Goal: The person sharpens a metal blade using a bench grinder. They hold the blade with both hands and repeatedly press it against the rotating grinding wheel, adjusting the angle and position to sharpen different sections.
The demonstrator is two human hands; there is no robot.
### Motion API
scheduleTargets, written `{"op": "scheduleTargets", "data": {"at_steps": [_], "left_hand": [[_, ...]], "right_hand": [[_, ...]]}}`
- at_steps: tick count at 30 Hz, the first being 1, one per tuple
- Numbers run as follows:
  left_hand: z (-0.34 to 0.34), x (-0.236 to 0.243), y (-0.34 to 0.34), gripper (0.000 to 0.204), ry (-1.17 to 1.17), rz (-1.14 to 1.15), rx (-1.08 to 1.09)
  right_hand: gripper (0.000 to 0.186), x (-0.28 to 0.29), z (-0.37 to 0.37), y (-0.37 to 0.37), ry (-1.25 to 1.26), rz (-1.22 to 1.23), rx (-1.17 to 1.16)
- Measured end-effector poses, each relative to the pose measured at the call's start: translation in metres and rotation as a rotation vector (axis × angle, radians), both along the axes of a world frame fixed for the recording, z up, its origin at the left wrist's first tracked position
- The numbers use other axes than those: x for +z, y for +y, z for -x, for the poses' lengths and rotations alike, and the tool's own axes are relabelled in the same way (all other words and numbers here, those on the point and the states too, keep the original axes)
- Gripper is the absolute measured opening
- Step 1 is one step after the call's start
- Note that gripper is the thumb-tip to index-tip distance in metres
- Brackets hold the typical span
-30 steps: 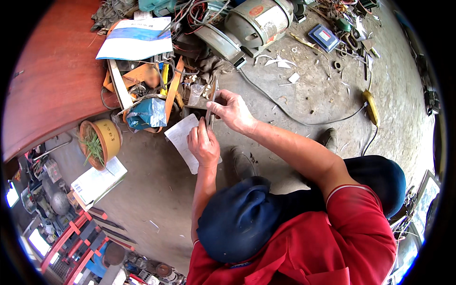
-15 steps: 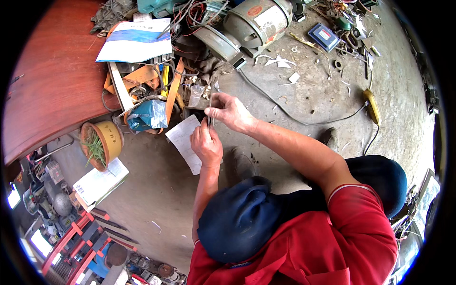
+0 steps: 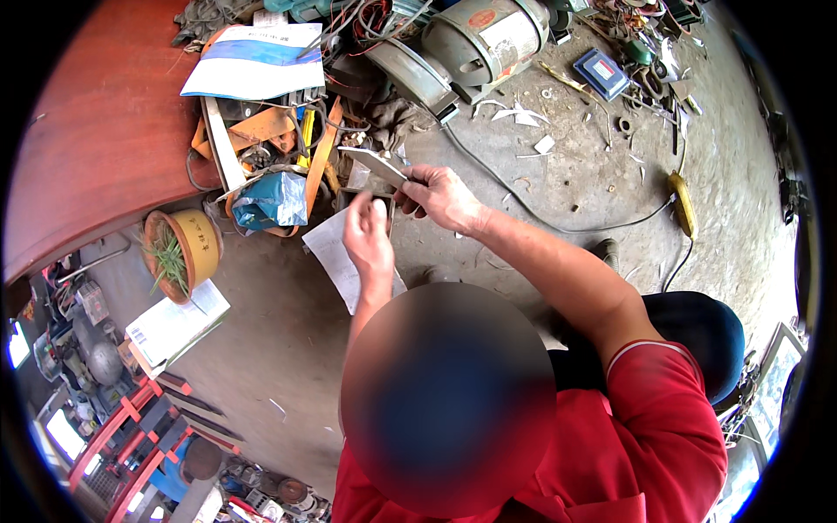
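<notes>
In my right hand is a thin, flat grey strip, gripped near one end between thumb and fingers. Its free end points up and to the left. My left hand is just below and left of the strip, apart from it, with thumb and fingers raised and slightly blurred. It appears to hold nothing. Behind my left wrist lies a white sheet of paper. A small box-like object shows partly between the hands, mostly hidden by them.
A reddish table stands at left, a potted plant beside its edge. Ahead are a blue plastic bag, orange straps, a booklet and a large grey motor. A cable crosses the floor to a yellow handle.
My left hand has come away from the strip and moved slightly left and up. The strip, upright between both hands before, now tilts leftward in my right hand.
</notes>
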State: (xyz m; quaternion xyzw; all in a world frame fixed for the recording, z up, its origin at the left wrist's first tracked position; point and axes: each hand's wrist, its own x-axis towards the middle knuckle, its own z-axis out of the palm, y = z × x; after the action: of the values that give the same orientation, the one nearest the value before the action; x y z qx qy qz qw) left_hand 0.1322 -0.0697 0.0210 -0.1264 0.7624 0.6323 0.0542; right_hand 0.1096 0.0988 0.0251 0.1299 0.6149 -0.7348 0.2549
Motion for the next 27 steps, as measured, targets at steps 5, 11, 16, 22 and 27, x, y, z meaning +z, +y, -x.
{"op": "scheduleTargets", "data": {"at_steps": [5,11,16,22,27], "left_hand": [[0.044,-0.014,-0.001,0.02,-0.182,-0.576,-0.077],[0.067,-0.024,0.031,0.009,-0.297,-0.838,0.04],[0.079,-0.045,0.051,0.012,-0.363,-0.799,0.084],[0.089,-0.045,0.074,0.016,-0.415,-0.79,0.066],[0.082,-0.042,0.077,0.015,-0.411,-0.774,0.062]], "right_hand": [[0.024,0.009,0.01,0.028,0.15,-0.222,0.112],[0.022,0.004,0.021,0.062,0.174,-0.394,0.064],[0.021,-0.006,0.028,0.088,0.379,-0.691,0.071],[0.019,-0.023,0.033,0.109,0.51,-0.727,0.046],[0.016,-0.028,0.027,0.114,0.501,-0.677,0.012]]}}
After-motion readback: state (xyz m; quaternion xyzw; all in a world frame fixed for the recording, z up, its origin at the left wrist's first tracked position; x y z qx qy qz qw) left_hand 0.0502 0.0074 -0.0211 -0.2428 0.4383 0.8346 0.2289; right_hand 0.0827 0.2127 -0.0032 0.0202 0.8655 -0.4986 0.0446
